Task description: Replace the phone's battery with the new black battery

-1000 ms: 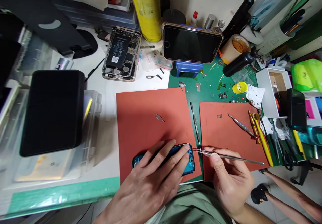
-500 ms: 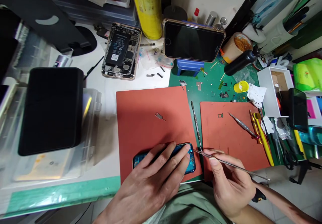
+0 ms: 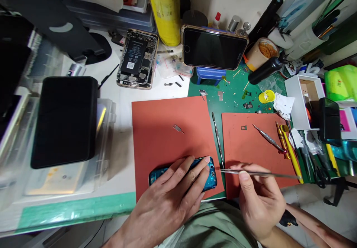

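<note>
A blue phone body (image 3: 211,183) with its inner parts showing lies on the left red mat. Across its middle rests my left hand (image 3: 174,192), holding it with the fingers over the top; the thumb is hidden. My right hand (image 3: 259,196) pinches a pair of metal tweezers (image 3: 264,173). The tweezers' tips point left, just off the phone's right end, with nothing visible between them. A SIM eject pin (image 3: 178,129) lies on the mat beyond my left hand. On the right mat sits a small SIM tray (image 3: 244,127). A thin metal pry tool (image 3: 217,138) lies between the mats.
An opened phone (image 3: 136,60) lies at the back, beside a phone (image 3: 214,47) propped on a blue stand (image 3: 211,73). A precision knife (image 3: 268,139) and a yellow brush (image 3: 291,153) lie on the right mat (image 3: 237,144). A black tablet-like slab (image 3: 65,121) sits at left on a clear case.
My right hand has drawn slightly right, and the tweezers' tips have moved off the phone's end. My left hand stays on the phone. The view has shifted a little.
</note>
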{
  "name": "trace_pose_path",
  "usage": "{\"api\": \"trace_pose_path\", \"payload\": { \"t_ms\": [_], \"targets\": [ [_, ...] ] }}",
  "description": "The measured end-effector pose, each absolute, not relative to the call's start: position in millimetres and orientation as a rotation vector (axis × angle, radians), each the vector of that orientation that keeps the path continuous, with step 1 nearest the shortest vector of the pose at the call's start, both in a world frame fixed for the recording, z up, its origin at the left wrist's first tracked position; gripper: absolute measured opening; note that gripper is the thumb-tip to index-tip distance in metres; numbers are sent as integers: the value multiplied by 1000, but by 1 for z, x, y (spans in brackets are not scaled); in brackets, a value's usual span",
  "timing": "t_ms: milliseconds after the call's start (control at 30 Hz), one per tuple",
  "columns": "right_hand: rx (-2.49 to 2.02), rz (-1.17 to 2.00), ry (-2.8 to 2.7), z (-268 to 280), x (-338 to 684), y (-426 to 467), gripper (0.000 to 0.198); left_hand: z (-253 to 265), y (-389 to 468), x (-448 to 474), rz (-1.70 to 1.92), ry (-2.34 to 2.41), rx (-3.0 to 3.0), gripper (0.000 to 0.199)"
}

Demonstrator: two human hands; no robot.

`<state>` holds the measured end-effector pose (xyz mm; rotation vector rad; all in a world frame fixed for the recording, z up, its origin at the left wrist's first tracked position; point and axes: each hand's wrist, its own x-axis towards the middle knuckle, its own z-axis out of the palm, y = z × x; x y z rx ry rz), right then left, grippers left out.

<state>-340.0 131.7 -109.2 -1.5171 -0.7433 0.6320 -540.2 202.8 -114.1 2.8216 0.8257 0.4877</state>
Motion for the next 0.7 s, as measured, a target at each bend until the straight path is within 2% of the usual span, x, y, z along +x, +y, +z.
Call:
{"api": "trace_pose_path", "payload": {
  "t_ms": [67,133,167,200,233,300,400,467,700],
  "targets": [
    [-1526,728,-644,-101,-332,130,32,-111,204,-543,475,815,2802,41],
    [-1517,808,-622,-93,-319,127,66,-108,204,-547,483,814,2801,43],
    [-1509,841,-641,-90,-311,124,76,-107,204,-549,492,826,2806,45],
    [-1499,879,-676,-88,-301,122,77,-105,203,-551,502,848,2814,47],
    [-1479,922,-715,-87,-291,120,66,-105,203,-553,510,869,2829,49],
    [-1395,1024,-780,-88,-274,116,33,-104,202,-557,503,907,2868,52],
    [-1249,1106,-801,-91,-261,113,34,-104,199,-557,495,946,2893,51],
    [-1266,1064,-783,-93,-262,111,27,-105,196,-555,502,992,2872,49],
    [-1526,653,-936,-97,-278,106,11,-105,177,-540,596,1394,2752,42]
  ]
}}
